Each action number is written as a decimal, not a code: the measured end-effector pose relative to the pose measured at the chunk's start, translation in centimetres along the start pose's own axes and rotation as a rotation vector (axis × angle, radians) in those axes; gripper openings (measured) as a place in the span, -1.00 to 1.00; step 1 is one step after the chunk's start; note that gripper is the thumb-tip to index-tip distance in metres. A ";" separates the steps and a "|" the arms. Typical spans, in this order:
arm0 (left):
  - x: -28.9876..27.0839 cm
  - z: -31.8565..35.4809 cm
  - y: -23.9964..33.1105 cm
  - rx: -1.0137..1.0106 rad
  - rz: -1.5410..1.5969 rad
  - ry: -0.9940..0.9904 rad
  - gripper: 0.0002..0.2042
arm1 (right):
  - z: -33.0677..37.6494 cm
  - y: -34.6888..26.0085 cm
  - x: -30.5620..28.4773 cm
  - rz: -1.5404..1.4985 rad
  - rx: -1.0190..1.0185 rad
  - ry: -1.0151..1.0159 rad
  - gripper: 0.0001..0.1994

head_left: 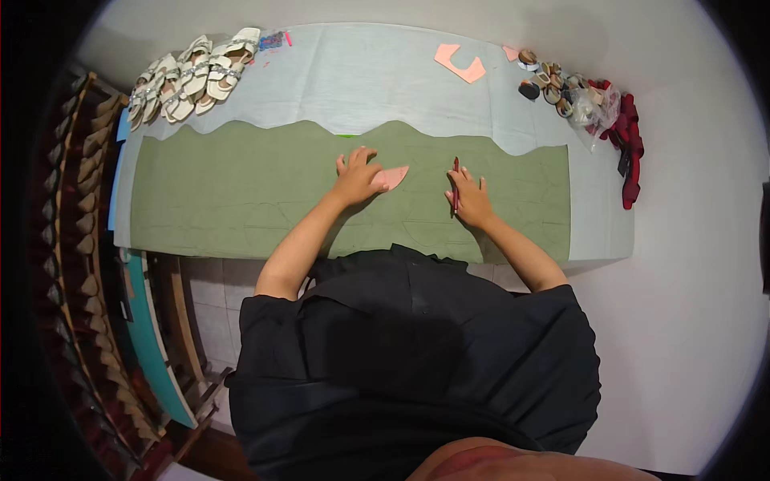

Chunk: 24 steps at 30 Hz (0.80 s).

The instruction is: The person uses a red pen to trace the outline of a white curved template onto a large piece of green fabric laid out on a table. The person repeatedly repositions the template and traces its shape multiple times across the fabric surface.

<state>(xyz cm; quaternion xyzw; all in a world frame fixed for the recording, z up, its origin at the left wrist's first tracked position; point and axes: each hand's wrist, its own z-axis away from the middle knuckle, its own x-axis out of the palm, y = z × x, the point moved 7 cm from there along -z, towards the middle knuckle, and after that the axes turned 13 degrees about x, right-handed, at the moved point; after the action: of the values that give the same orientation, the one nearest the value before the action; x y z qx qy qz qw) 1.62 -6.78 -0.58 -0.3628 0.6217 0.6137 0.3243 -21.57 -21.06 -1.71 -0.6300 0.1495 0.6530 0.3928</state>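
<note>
We are standing at a pale tabletop [593, 216] set against a white wall, with a tiled floor below at the lower left of the frame. On the tabletop lies a green sheet [233, 192] with a wavy upper edge, crossing the middle of the frame. Near its centre rests a small pink template [391, 177]. Our left hand [358, 178] lies flat, fingers spread, pressing the left end of this template onto the sheet. Just to the right, our right hand [472, 200] has its grip closed on a red pen [455, 184], which points toward the top of the frame, tip apart from the template.

Risk, as we judge it: the template could slide if left-hand pressure lapses, giving a skewed outline; the sheet could also creep on the smooth tabletop.

Further out: white sandals [192, 74] at upper left, a second pink template [459, 64] at top centre, and tape rolls [553, 80] beside red items [630, 152] at upper right.
</note>
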 end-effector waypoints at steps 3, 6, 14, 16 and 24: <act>-0.5 -0.3 0.0 0.022 -0.020 -0.022 -0.67 | 0.7 -1.1 -0.1 -0.015 -0.011 0.090 -0.51; 0.7 -2.0 -0.1 0.026 -0.053 -0.001 -0.67 | 0.2 0.0 -0.9 -0.012 -0.030 0.145 -0.52; 0.3 -1.1 1.4 0.045 -0.181 0.123 -0.51 | 0.3 0.0 -0.9 -0.025 -0.022 0.152 -0.52; 1.0 -0.2 2.0 0.043 -0.150 0.130 -0.48 | 0.3 0.0 -0.9 -0.027 -0.028 0.149 -0.53; 1.5 -0.1 2.9 0.049 -0.175 0.157 -0.44 | 0.4 -0.1 -1.1 -0.018 -0.019 0.187 -0.52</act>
<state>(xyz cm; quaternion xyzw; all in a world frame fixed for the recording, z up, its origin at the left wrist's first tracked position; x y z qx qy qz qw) -1.61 -7.00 -0.35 -0.4543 0.6260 0.5375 0.3358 -21.83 -21.08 -0.59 -0.6933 0.1735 0.5892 0.3770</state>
